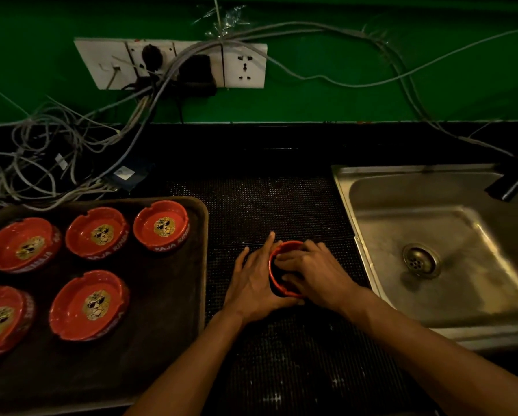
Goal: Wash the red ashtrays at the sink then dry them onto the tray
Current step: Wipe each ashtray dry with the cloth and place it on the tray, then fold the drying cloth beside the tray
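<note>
Red and round, one ashtray (274,265) sits between both hands over the black studded mat (281,205), midway between the tray and the sink. The left hand (253,280) cups its left side, fingers fairly straight along the rim and thumb curled under its near edge. The right hand (314,274) lies over the ashtray's top and right side, fingers bent down into it. To the left, a dark tray (173,325) holds five more red ashtrays (161,225) face up, three in the far row and two in the near row, none touching. To the right lies the steel sink (431,235). On the far green wall (371,85) a white socket strip (173,64) trails grey cables (41,151) onto the counter.
</note>
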